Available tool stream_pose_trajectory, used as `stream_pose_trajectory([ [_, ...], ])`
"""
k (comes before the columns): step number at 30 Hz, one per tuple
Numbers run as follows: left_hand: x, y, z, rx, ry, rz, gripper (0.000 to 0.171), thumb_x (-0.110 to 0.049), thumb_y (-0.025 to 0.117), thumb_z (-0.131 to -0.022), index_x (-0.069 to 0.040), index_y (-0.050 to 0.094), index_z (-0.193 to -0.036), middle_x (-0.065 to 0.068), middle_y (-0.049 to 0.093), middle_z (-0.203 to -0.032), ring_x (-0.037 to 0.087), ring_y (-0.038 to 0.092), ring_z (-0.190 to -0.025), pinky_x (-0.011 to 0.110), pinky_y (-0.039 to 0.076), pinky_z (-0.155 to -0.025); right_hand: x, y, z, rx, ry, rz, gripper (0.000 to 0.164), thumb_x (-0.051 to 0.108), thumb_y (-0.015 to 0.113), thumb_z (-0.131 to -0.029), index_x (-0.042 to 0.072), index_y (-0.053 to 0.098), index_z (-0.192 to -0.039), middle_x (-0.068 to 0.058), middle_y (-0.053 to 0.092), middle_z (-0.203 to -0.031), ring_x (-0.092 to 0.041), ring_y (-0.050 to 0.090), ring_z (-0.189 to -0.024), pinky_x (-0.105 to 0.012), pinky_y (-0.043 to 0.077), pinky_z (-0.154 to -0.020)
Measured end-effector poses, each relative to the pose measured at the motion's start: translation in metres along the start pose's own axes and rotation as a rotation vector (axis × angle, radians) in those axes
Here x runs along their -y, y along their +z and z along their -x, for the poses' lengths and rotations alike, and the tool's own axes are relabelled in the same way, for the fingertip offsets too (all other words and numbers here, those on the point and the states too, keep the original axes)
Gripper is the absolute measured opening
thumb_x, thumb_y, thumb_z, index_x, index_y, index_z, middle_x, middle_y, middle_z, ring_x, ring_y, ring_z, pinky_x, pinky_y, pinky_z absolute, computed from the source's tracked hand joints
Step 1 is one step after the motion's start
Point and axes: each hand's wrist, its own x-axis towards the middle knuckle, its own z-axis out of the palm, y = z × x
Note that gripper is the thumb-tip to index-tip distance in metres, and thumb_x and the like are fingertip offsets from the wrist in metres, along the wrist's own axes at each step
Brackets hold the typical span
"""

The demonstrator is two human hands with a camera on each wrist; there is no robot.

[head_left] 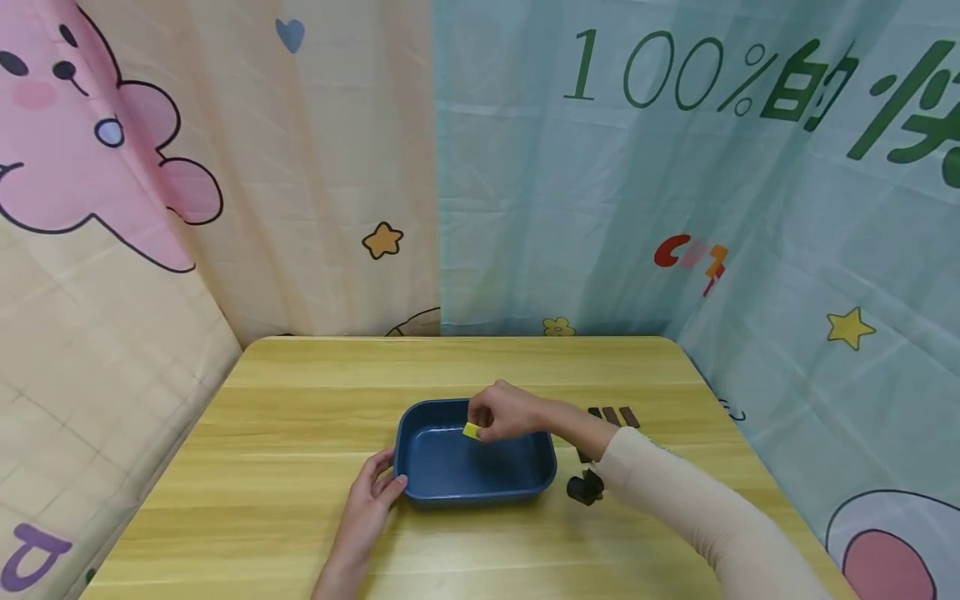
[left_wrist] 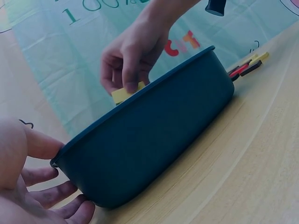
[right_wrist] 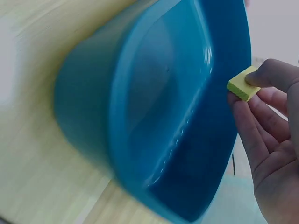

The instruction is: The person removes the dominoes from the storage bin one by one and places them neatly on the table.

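Note:
A dark blue plastic basin (head_left: 480, 501) rests on the table, its inside floor bare where it shows. Over its back part, my right hand (head_left: 508, 411) pinches a small yellow block (right_wrist: 243, 85) between thumb and fingertips. The block (left_wrist: 122, 95) overlaps the rim in the left wrist view. My left hand (head_left: 369, 492) holds the basin by its left end. Its thumb (left_wrist: 43, 143) lies at the rim, and its bent fingers (left_wrist: 56, 193) lie against the outer wall.
Right of the basin, several dark brown flat pieces (head_left: 630, 417) lie on the wooden table (head_left: 300, 400), partly hidden by the right forearm. Red and yellow pieces (left_wrist: 259, 58) also show there. A black device (head_left: 585, 487) hangs below the forearm. Printed curtains (head_left: 322, 167) surround the table.

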Motion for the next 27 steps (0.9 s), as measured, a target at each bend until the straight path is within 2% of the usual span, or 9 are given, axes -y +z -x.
stream_pose_trajectory([
  [10, 0.003, 0.0, 0.001, -0.007, -0.018, -0.002, 0.049, -0.001, 0.056, -0.105, 0.001, 0.042, -0.151, 0.023, 0.043, -0.153, 0.04, 0.046, -0.137, 0.022, 0.048, -0.097, -0.018, 0.006, 0.035, -0.188, 0.146, -0.205, 0.006, 0.007, 0.071, -0.091, 0.008, 0.072, -0.096, 0.006, 0.069, -0.085, -0.009, 0.066, -0.076, -0.027, 0.057, -0.071],
  [16, 0.003, -0.005, 0.002, -0.007, -0.047, -0.02, 0.051, -0.006, 0.055, -0.107, 0.0, 0.038, -0.154, 0.024, 0.039, -0.155, 0.043, 0.041, -0.141, 0.041, 0.045, -0.108, -0.022, 0.013, 0.047, -0.264, 0.186, -0.229, 0.005, 0.008, 0.072, -0.091, 0.007, 0.071, -0.096, 0.007, 0.069, -0.081, -0.008, 0.065, -0.074, -0.027, 0.055, -0.067],
  [19, 0.003, -0.004, 0.002, -0.002, -0.05, -0.028, 0.051, -0.007, 0.055, -0.106, -0.001, 0.038, -0.154, 0.023, 0.039, -0.156, 0.042, 0.041, -0.141, 0.045, 0.044, -0.11, -0.023, 0.011, 0.057, -0.29, 0.207, -0.265, 0.006, 0.007, 0.072, -0.09, 0.005, 0.071, -0.096, 0.004, 0.069, -0.081, -0.011, 0.065, -0.073, -0.029, 0.055, -0.067],
  [27, 0.001, 0.0, -0.001, 0.005, -0.02, -0.015, 0.05, -0.003, 0.056, -0.105, 0.0, 0.039, -0.153, 0.023, 0.041, -0.154, 0.041, 0.042, -0.141, 0.025, 0.047, -0.101, -0.027, 0.002, 0.08, -0.36, 0.287, -0.308, 0.008, 0.008, 0.073, -0.092, 0.006, 0.071, -0.099, 0.003, 0.069, -0.084, -0.014, 0.065, -0.076, -0.032, 0.055, -0.071],
])
